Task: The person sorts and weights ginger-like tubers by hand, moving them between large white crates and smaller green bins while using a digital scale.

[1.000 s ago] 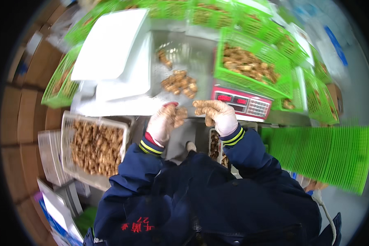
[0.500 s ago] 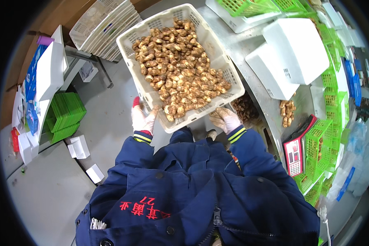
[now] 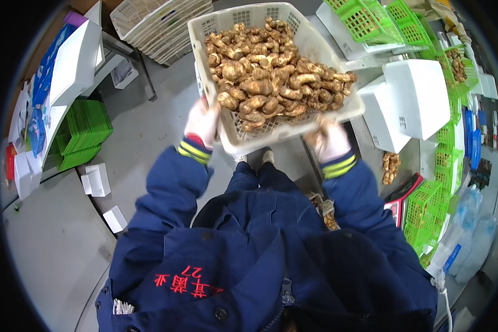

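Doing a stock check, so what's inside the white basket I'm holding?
The white basket holds a heap of knobbly brown pieces; those on top show, but whatever lies under them is covered.

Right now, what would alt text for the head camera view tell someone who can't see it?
A white plastic crate of knobbly brown produce, held by the left hand on its left side and the right hand on its near side. Similar crates are stacked to its left; white boxes and green baskets stand to its right.
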